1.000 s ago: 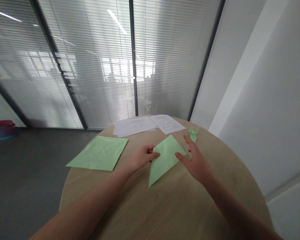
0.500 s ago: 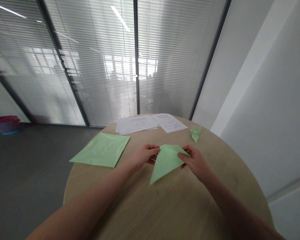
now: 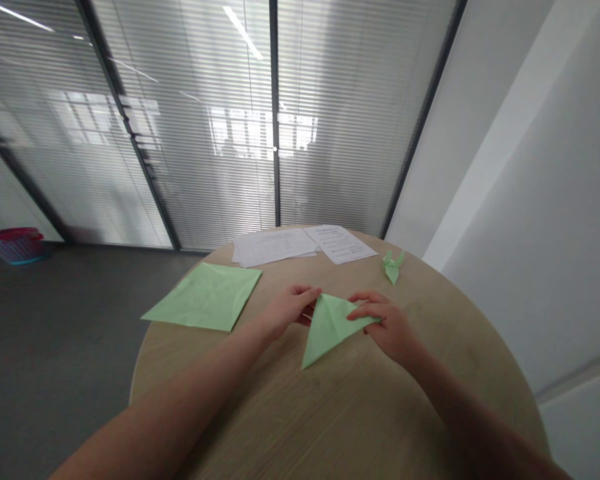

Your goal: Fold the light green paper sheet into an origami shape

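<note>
We hold a folded green paper [image 3: 330,323] in the middle of the round tabletop [image 3: 360,407]. It is a triangle, and its long tip points toward the near edge. Our left hand [image 3: 290,309] pinches its left corner. Our right hand [image 3: 387,320] grips its right corner, with fingers lying on top. A flat green sheet [image 3: 205,297] lies near the left edge. White papers [image 3: 275,245] sit at the far edge, and their print is too small to read. A small folded green shape [image 3: 393,265] sits near the far right edge. A red and blue basket [image 3: 15,243] stands on the floor, cut off by the picture's side, so we cannot see inside it.
</note>
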Action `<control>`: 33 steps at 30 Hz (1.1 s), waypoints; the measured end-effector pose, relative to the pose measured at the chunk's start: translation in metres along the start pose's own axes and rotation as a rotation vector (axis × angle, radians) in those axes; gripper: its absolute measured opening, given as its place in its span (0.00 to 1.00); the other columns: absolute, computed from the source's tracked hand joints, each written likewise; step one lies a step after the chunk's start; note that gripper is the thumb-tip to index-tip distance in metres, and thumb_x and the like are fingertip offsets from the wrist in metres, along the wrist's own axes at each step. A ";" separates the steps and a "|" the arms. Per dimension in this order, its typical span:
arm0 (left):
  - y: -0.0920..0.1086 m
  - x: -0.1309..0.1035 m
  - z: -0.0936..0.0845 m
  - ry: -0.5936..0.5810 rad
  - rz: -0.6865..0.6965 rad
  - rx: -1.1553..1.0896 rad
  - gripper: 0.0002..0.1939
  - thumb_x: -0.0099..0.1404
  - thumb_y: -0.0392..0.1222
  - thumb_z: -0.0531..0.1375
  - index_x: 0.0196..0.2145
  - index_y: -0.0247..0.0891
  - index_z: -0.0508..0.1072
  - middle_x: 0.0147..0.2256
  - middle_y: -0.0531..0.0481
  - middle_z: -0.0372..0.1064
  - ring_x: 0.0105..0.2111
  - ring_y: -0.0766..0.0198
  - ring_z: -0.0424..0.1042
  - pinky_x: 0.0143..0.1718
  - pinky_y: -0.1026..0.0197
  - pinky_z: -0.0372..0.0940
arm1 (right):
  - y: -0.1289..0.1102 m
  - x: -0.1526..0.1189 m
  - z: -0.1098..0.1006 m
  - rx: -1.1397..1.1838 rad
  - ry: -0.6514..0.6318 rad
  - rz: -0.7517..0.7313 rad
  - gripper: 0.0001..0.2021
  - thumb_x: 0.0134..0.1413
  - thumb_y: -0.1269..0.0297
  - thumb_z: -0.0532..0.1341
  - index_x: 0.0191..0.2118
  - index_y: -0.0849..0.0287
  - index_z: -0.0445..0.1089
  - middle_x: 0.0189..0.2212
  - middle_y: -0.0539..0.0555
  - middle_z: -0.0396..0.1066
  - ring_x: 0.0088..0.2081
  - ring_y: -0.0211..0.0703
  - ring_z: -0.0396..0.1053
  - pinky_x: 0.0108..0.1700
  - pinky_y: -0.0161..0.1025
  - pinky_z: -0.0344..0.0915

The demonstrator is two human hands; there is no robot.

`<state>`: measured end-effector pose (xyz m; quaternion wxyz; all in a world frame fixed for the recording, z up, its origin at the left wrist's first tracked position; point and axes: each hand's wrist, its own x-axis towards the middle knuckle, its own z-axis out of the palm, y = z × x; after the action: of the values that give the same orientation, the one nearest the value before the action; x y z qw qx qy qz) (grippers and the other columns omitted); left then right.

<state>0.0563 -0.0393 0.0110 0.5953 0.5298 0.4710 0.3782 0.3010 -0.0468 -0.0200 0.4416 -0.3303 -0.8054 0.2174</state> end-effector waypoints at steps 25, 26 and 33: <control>-0.029 0.016 -0.001 -0.031 0.416 0.929 0.11 0.65 0.37 0.59 0.40 0.38 0.81 0.38 0.46 0.79 0.38 0.58 0.75 0.42 0.58 0.66 | 0.001 0.002 0.017 -0.298 -0.292 0.117 0.09 0.58 0.68 0.64 0.43 0.54 0.80 0.44 0.55 0.80 0.48 0.49 0.74 0.54 0.46 0.65; -0.027 0.015 -0.001 -0.031 0.451 1.018 0.11 0.65 0.36 0.59 0.40 0.38 0.81 0.40 0.46 0.79 0.40 0.57 0.75 0.45 0.57 0.66 | 0.001 0.002 0.018 -0.322 -0.307 0.108 0.10 0.58 0.68 0.64 0.44 0.53 0.80 0.46 0.55 0.80 0.48 0.50 0.74 0.55 0.46 0.65; -0.017 0.002 0.008 -0.156 0.539 1.405 0.11 0.66 0.36 0.59 0.41 0.38 0.82 0.41 0.42 0.79 0.45 0.52 0.75 0.48 0.53 0.67 | -0.001 0.001 0.016 -0.464 -0.367 0.123 0.13 0.60 0.66 0.64 0.48 0.51 0.82 0.54 0.59 0.76 0.54 0.56 0.73 0.58 0.52 0.65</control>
<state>0.0637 -0.0424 -0.0064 0.0363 0.9068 0.4117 0.0830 0.2862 -0.0477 -0.0273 0.1875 -0.4260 -0.8783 0.1097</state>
